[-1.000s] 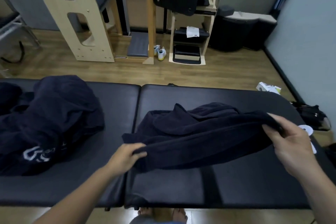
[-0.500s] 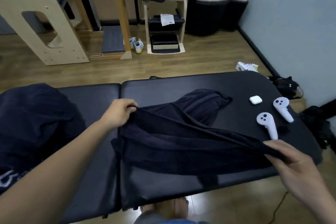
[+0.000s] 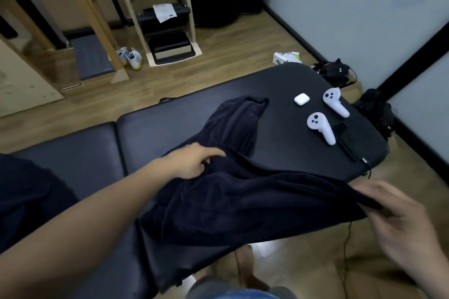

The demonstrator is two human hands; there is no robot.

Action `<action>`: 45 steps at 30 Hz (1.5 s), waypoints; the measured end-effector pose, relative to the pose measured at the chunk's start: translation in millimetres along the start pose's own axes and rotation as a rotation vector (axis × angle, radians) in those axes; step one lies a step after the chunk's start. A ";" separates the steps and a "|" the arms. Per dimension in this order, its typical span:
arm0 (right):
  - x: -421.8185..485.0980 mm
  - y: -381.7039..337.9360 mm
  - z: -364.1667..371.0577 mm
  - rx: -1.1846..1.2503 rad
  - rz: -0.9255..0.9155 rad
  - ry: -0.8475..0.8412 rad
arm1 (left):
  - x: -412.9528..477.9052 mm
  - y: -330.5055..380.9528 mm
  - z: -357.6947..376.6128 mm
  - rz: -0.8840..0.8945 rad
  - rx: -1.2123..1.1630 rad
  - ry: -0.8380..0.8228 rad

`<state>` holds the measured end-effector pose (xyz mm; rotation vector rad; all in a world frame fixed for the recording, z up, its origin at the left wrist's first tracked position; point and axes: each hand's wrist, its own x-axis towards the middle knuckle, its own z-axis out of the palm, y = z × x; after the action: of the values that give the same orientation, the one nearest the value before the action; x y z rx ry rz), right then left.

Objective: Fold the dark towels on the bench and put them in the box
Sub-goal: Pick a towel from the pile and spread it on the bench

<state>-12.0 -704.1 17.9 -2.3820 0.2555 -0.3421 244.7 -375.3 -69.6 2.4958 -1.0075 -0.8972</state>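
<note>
A dark navy towel [image 3: 243, 201] lies spread and rumpled across the black padded bench [image 3: 150, 128], one end trailing toward the far side. My left hand [image 3: 194, 162] grips a fold of it near the bench's middle, index finger stretched out. My right hand [image 3: 398, 216], blurred, pinches the towel's right edge, held out past the bench's near right corner. More dark towels [image 3: 26, 196] are heaped at the left edge. No box is in view.
Two white controllers [image 3: 320, 128] [image 3: 336, 102], a small white case [image 3: 301, 99] and a black phone with a cable [image 3: 347, 140] lie on the bench's right end. Wooden equipment, a shelf unit and shoes [image 3: 130, 57] stand beyond. A wall runs along the right.
My left hand has slid right along the towel toward the bench's middle. My right hand has pulled its edge lower and to the right. The view has swung right, so the towel heap is mostly out of frame.
</note>
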 end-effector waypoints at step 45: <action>400.4 -451.8 -243.4 0.355 -0.662 0.418 | -468.3 212.0 -500.5 -0.694 0.583 1.599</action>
<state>330.3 -635.9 567.3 -1.9606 -0.3938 -1.0974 199.3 -172.8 617.2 2.7497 0.2302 1.4098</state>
